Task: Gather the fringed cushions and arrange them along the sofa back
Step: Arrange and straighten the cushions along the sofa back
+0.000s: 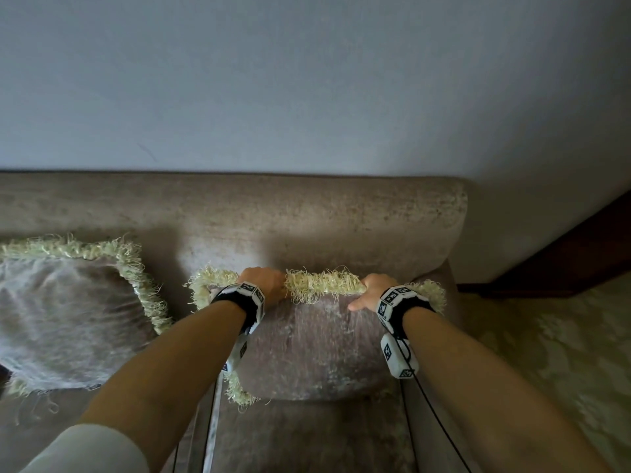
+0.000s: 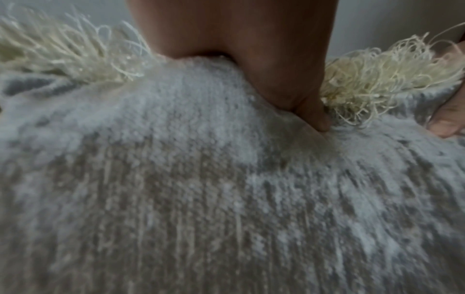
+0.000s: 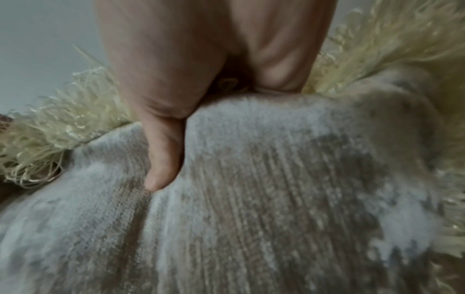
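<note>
A taupe velvet cushion (image 1: 307, 349) with pale yellow fringe leans against the sofa back (image 1: 273, 213) at the sofa's right end. My left hand (image 1: 264, 285) grips its top edge, thumb pressed into the front face (image 2: 312, 113). My right hand (image 1: 374, 290) grips the same top edge further right, thumb (image 3: 163, 169) lying on the velvet (image 3: 276, 189). The fingers of both hands are hidden behind the cushion. A second fringed cushion (image 1: 65, 319) leans against the back to the left.
The sofa arm (image 1: 454, 274) is just right of the held cushion. A patterned carpet (image 1: 563, 353) and a dark wooden piece of furniture (image 1: 563, 261) lie to the right. A plain wall (image 1: 307, 80) rises behind the sofa.
</note>
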